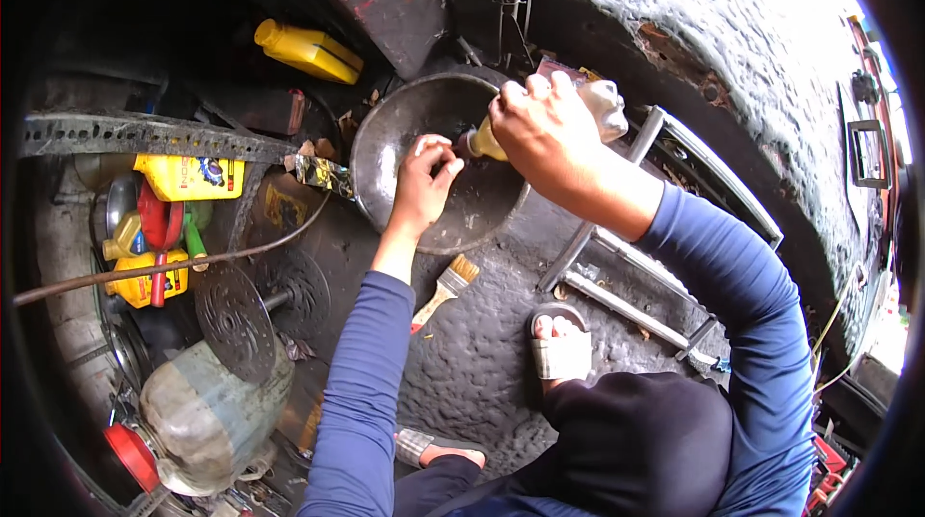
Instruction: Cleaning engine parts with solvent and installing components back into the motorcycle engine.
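Observation:
My right hand [544,136] grips a clear plastic bottle [602,107] with yellowish liquid, held tilted with its neck low over a round, dark metal basin [424,228]. My left hand [424,175] is above the basin just left of the bottle's mouth, its fingers curled closed; what they hold, if anything, is hidden. A flat paintbrush [443,295] with a pale handle and light bristles lies on the dark floor below the basin.
A metal frame [602,266] lies right of the basin. At left are yellow containers [188,177], a perforated rail [116,136], perforated discs [231,319] and a cloudy plastic jug [202,421]. A yellow bottle [308,50] lies behind. A rough wall [703,35] runs along the right.

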